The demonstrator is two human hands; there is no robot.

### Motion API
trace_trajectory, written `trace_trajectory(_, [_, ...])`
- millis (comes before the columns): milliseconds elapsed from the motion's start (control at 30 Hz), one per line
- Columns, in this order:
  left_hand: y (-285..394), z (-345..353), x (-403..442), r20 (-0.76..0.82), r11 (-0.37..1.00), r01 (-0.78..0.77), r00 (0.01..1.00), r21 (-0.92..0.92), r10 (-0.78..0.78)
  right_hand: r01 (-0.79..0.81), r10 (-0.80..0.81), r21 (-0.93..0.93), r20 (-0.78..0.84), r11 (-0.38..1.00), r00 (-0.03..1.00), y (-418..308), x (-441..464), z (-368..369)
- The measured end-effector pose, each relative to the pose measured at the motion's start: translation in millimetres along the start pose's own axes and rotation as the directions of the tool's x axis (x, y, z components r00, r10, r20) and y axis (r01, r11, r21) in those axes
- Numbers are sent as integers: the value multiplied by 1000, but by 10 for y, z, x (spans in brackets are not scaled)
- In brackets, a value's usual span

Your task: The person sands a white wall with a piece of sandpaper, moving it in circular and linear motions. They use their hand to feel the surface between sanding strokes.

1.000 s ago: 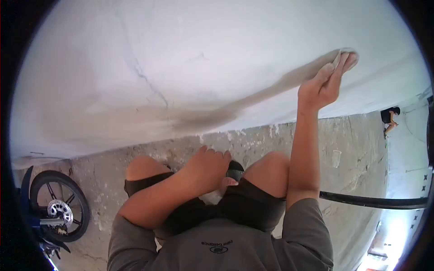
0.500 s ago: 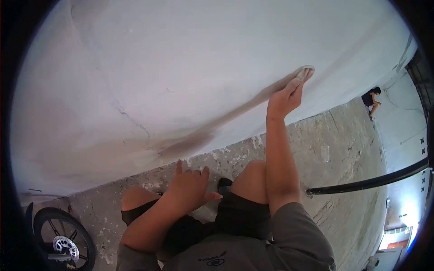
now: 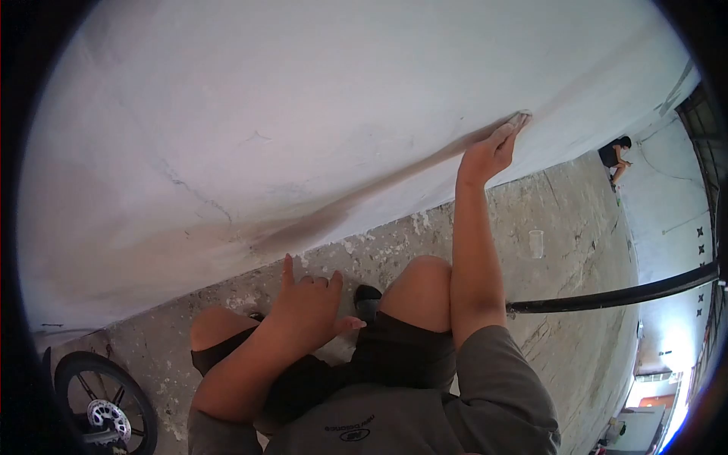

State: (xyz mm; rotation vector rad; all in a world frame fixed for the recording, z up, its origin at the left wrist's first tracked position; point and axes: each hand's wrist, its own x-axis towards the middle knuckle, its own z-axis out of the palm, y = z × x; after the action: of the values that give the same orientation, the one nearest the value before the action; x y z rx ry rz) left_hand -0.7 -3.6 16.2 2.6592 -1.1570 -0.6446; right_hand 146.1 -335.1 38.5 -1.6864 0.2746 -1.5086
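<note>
My right hand [image 3: 493,148] is raised at the upper right, its fingers pressed round a small pale pad or piece of sandpaper, hard to make out, against the white wall [image 3: 303,91]. A shadow of the arm runs down the wall to the left. My left hand [image 3: 307,307] hangs over my lap near the wall's foot, holding nothing, with the index finger, little finger and thumb stretched out. Faint cracks mark the wall surface at the left.
A motorcycle wheel [image 3: 106,413] stands at the lower left. A black pole [image 3: 607,300] crosses the right side. On the worn concrete floor [image 3: 561,205] is a clear plastic cup [image 3: 537,244]. Another person [image 3: 613,159] sits far off at the upper right.
The view has turned and shifted. My right hand has moved along the wall, nearer the middle. My left hand's fingers have spread, away from my knee.
</note>
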Motion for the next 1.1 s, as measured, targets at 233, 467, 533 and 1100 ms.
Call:
trace_trajectory(233, [7, 45, 42, -14, 999, -3, 1000, -37, 3, -287, 298, 174, -41, 942, 954, 152, 50, -78])
trace_trajectory(467, [-11, 117, 23, -54, 999, -7, 999, -51, 4, -302, 323, 187, -94, 935, 942, 73, 253, -55])
trace_trajectory(533, [0, 66, 32, 4, 997, 16, 1000, -72, -16, -407, 471, 328, -146, 853, 870, 420, 114, -114])
trace_trajectory(1100, [-67, 79, 20, -4, 995, -20, 1000, -97, 20, -590, 602, 131, -78, 797, 795, 602, 23, -216])
